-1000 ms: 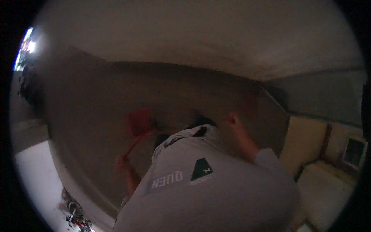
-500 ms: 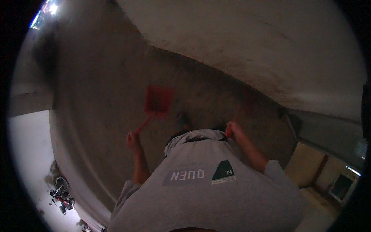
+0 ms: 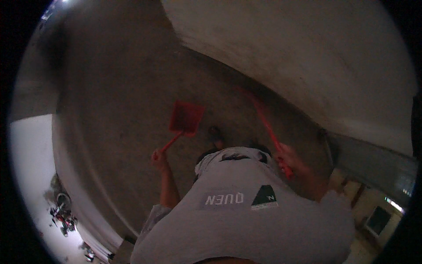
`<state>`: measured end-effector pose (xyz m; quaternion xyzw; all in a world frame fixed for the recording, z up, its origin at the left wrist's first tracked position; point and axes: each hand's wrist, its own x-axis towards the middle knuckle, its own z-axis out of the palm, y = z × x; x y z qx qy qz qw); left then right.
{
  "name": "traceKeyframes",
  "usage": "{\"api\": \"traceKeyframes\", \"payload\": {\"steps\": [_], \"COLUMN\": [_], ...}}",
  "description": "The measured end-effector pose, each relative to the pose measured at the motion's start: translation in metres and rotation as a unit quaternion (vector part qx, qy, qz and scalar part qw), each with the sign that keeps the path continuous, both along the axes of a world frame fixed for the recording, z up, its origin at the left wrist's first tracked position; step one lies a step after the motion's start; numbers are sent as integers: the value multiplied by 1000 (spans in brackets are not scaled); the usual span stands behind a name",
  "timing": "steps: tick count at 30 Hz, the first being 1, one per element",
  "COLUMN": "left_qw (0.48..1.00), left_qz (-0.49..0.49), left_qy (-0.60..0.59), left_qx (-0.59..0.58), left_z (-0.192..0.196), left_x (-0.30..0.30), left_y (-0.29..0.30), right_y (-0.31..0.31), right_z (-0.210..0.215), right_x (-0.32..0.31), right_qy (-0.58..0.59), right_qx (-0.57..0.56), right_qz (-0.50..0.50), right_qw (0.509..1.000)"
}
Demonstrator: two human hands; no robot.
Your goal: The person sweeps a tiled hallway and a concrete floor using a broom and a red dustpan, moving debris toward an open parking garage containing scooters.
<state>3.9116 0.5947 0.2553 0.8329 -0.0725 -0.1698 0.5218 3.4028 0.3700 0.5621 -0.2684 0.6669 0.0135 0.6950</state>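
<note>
My left hand [image 3: 159,157] is closed round the handle of a red dustpan [image 3: 187,117], whose square pan is held out over the floor, left of my feet. In my right hand [image 3: 288,158] is a long red handle [image 3: 265,119], with its butt end showing below my fist. It slants away and to the left toward the foot of the wall. Its far end is dim and blurred, so I cannot tell what kind of head it carries.
A pale, stained wall [image 3: 299,57] runs diagonally along the far right. Dull brown floor [image 3: 118,88] lies around my feet. A grey panel [image 3: 373,147] stands at the right, and a motorbike [image 3: 65,215] is outside on bright ground at the lower left.
The long red handle has swung up and left from a blur, and my right hand has shifted right and slightly nearer. The dustpan has moved slightly right in view.
</note>
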Motion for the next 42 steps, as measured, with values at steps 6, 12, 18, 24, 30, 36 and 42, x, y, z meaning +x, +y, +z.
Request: {"api": "traceKeyframes", "payload": {"steps": [6, 12, 18, 24, 30, 36, 42], "left_qw": [989, 978, 991, 980, 946, 959, 935], "left_qz": [-15, -68, -113, -183, -266, -284, -354], "left_qy": [-17, -20, 64, 35, -40, 22, -17], "left_qx": [148, 194, 30, 73, 182, -7, 23], "left_z": [41, 96, 61, 59, 99, 49, 53], "left_x": [38, 82, 150, 181, 165, 150, 70], "left_y": [-37, -89, -104, -183, -290, -351, -396], "right_y": [-71, -160, -210, -180, -104, -74, -28], "right_z": [-58, -286, -315, -240, -167, -88, -63], "right_x": [135, 240, 297, 156, -35, -90, -151], "right_qy": [-12, -51, 35, -29, 306, 322, 306], "right_qx": [-83, -309, -307, -182, -194, -198, -64], "right_qz": [232, 327, 359, 109, 305, 267, 135], "right_qw": [969, 891, 880, 977, 881, 887, 940]}}
